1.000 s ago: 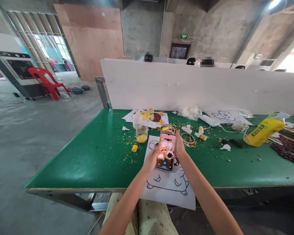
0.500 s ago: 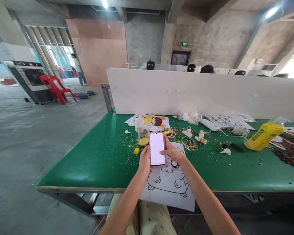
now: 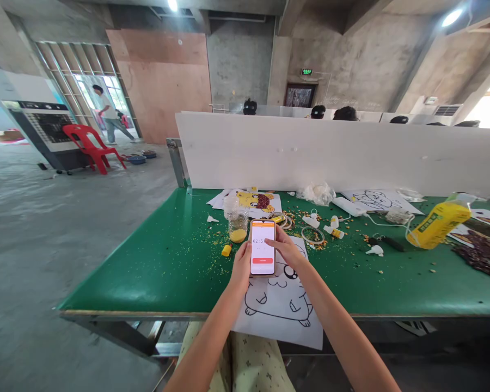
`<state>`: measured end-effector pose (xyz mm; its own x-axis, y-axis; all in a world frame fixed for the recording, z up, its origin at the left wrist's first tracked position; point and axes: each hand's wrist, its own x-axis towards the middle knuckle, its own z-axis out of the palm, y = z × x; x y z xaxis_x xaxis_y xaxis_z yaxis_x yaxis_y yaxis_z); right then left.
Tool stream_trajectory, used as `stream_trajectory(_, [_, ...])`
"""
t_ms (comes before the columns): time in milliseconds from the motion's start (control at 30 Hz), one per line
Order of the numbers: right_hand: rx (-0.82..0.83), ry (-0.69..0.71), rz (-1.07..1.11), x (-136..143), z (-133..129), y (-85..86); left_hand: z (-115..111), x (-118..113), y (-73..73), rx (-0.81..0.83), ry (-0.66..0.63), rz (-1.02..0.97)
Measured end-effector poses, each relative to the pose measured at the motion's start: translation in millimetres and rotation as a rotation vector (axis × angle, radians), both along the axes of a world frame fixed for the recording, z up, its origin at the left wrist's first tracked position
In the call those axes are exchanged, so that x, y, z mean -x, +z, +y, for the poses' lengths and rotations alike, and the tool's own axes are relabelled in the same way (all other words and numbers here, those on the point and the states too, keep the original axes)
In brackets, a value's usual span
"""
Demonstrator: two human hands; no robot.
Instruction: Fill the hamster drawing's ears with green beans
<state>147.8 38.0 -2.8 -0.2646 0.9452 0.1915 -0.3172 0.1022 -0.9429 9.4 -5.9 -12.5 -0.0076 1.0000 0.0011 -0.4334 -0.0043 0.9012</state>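
Note:
A phone [image 3: 263, 255], its lit screen showing large digits and a red button, is held upright between my two hands. My left hand [image 3: 242, 264] grips its left edge. Fingers of my right hand [image 3: 288, 250] wrap the right edge, and the right thumb lies over the upper part of the screen. Under the phone is a white sheet [image 3: 280, 321] with a line drawing of a round animal, overhanging the table's front edge. Just beyond my left hand stand a clear jar [image 3: 238, 227] with yellow grains and a small yellow cap [image 3: 226, 250].
Scattered grains, rings [image 3: 312, 235], small glue bottles [image 3: 334, 232] and a yellow bottle [image 3: 439, 223] lie on the green table [image 3: 155, 261]. A white partition [image 3: 310, 155] rises behind. At the far left are a red chair [image 3: 92, 144] and a walking person [image 3: 108, 114].
The phone screen has gone from blank white to digits with a red button. My right thumb has moved up the screen. The background person has moved left, more fully in view.

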Motion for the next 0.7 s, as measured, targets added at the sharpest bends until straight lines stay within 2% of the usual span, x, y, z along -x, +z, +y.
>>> stream_trajectory(400, [0.066,-0.169,0.044,-4.9,4.4,3.5,-2.7,-0.5,4.2,-0.054,0.004,0.069])
stream_trajectory(700, [0.122,-0.336,0.153,-12.3,19.0,-5.1,-4.0,-0.2,5.6,-0.065,0.012,0.087])
